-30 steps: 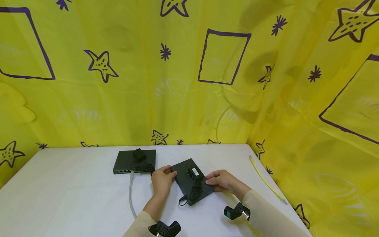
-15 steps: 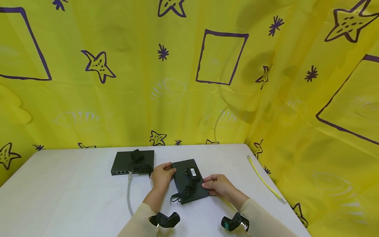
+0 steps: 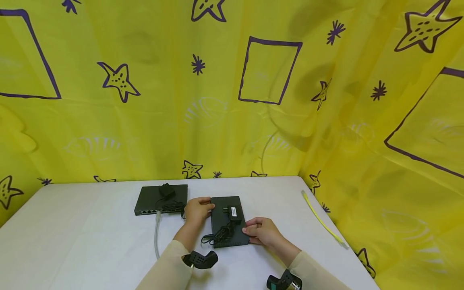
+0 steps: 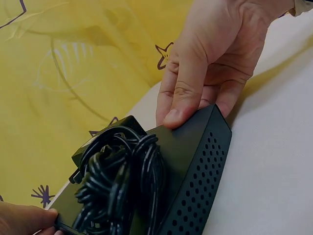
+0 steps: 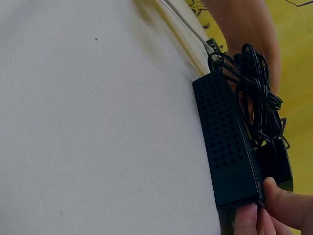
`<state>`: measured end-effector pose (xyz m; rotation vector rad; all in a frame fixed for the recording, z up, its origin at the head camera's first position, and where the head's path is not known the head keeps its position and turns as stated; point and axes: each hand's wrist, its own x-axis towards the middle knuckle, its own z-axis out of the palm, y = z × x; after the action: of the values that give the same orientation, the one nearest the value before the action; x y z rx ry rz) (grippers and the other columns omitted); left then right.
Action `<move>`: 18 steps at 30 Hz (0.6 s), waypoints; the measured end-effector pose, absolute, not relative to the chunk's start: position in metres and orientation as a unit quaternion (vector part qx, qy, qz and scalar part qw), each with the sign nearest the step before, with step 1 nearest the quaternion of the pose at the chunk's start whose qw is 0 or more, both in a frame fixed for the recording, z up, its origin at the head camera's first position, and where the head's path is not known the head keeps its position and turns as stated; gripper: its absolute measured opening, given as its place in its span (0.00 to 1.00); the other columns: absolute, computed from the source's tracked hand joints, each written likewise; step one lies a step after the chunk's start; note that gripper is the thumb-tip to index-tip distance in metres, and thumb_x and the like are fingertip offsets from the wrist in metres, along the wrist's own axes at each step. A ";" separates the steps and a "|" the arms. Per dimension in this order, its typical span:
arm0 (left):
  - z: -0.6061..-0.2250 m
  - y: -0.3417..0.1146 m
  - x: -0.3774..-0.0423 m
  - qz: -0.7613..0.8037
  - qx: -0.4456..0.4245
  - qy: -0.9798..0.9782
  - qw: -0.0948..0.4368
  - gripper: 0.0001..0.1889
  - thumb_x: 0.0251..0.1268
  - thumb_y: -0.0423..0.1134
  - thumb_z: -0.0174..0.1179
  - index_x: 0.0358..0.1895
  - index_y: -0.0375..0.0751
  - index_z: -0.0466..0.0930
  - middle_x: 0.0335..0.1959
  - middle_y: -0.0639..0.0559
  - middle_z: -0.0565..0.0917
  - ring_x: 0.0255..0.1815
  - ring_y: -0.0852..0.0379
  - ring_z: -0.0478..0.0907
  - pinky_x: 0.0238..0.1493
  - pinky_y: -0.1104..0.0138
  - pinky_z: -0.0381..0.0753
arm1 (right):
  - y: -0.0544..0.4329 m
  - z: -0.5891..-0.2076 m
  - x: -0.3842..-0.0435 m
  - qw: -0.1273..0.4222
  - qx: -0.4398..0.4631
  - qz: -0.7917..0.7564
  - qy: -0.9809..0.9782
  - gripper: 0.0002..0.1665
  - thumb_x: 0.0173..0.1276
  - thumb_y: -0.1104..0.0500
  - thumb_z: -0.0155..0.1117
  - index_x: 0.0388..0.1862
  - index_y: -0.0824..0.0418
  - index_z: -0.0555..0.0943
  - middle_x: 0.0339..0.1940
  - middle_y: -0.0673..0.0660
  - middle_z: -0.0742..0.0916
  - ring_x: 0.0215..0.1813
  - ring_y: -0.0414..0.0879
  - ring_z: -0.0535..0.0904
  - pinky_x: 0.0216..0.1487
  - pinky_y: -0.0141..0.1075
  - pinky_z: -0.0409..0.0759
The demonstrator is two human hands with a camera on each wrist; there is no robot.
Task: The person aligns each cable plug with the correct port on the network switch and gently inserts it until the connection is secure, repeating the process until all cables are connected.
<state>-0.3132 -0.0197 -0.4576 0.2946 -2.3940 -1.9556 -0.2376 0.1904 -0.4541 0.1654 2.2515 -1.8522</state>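
Note:
My left hand [image 3: 197, 210] pinches the left edge of a flat black network box [image 3: 218, 215], near its far corner. On the opposite edge, my right hand [image 3: 264, 232] holds it with the thumb on top and fingers beneath. A black power adapter [image 3: 234, 214] lies on the box with its prongs pointing left, and its bundled cord [image 3: 224, 232] spills over the near left corner. In the right wrist view, the near side of the box [image 5: 222, 132] shows rows of vent holes. The left wrist view shows the right thumb [image 4: 178, 115] pressing on the top.
Left of my left hand sits a second black box, a network switch [image 3: 148, 195], with ports along its front and another adapter [image 3: 166, 190] on top. A grey network cable [image 3: 156, 235] runs from its front. A yellow network cable [image 3: 322, 220] lies by the right edge of the white table [image 3: 87, 241].
Both hands have turned the held box clockwise, so its sides now stand nearly straight, and the near end has swung left. The adapter and cord moved along with it.

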 end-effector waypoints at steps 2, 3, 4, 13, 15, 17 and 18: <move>-0.459 -0.020 -0.313 -0.629 0.102 -0.771 0.015 0.15 0.56 0.26 0.68 0.48 0.28 0.85 0.44 0.36 0.87 0.32 0.56 0.84 0.34 0.65 0.87 | 0.189 -0.454 -0.237 0.110 0.061 -0.631 0.765 0.17 0.63 0.69 0.68 0.48 0.76 0.78 0.28 0.49 0.85 0.29 0.38 0.80 0.31 0.30 0.83; -0.459 -0.021 -0.313 -0.629 0.102 -0.770 0.015 0.15 0.56 0.26 0.68 0.48 0.28 0.85 0.44 0.36 0.87 0.32 0.57 0.84 0.33 0.65 0.87 | 0.189 -0.454 -0.237 0.110 0.062 -0.631 0.765 0.16 0.63 0.69 0.68 0.48 0.76 0.78 0.28 0.49 0.85 0.29 0.38 0.80 0.31 0.30 0.83; -0.459 -0.021 -0.312 -0.631 0.102 -0.769 0.013 0.14 0.56 0.27 0.68 0.48 0.27 0.85 0.43 0.36 0.87 0.31 0.57 0.84 0.33 0.66 0.87 | 0.188 -0.453 -0.237 0.110 0.063 -0.631 0.765 0.16 0.63 0.69 0.68 0.48 0.76 0.78 0.28 0.49 0.85 0.29 0.38 0.80 0.31 0.30 0.84; -0.452 -0.027 -0.290 -0.637 0.075 -0.767 -0.030 0.17 0.58 0.27 0.67 0.51 0.25 0.82 0.45 0.34 0.86 0.33 0.56 0.84 0.32 0.65 0.87 | 0.189 -0.454 -0.238 0.108 0.060 -0.634 0.763 0.16 0.62 0.69 0.68 0.47 0.76 0.78 0.28 0.49 0.86 0.30 0.38 0.81 0.32 0.30 0.84; -0.451 -0.027 -0.283 -0.641 0.065 -0.764 -0.039 0.18 0.57 0.26 0.67 0.53 0.24 0.81 0.46 0.34 0.86 0.33 0.56 0.84 0.32 0.64 0.87 | 0.189 -0.454 -0.238 0.107 0.061 -0.636 0.761 0.15 0.62 0.69 0.68 0.46 0.75 0.78 0.28 0.49 0.86 0.30 0.38 0.81 0.32 0.30 0.84; -0.451 -0.027 -0.278 -0.645 0.055 -0.761 -0.045 0.20 0.57 0.26 0.67 0.54 0.24 0.79 0.46 0.33 0.85 0.32 0.55 0.84 0.32 0.64 0.87 | 0.189 -0.454 -0.238 0.107 0.062 -0.637 0.761 0.15 0.62 0.69 0.68 0.46 0.75 0.78 0.28 0.49 0.86 0.30 0.38 0.81 0.32 0.30 0.83; -0.451 -0.028 -0.275 -0.646 0.050 -0.760 -0.046 0.21 0.56 0.25 0.67 0.55 0.23 0.79 0.46 0.33 0.85 0.33 0.55 0.85 0.32 0.63 0.87 | 0.189 -0.454 -0.238 0.107 0.062 -0.637 0.761 0.15 0.62 0.69 0.68 0.46 0.75 0.78 0.28 0.49 0.86 0.30 0.38 0.81 0.32 0.30 0.83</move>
<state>-0.2754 -0.0277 -0.4510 0.1621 -2.4616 -2.0913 -0.2382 0.1889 -0.4543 0.1830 2.2400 -1.8767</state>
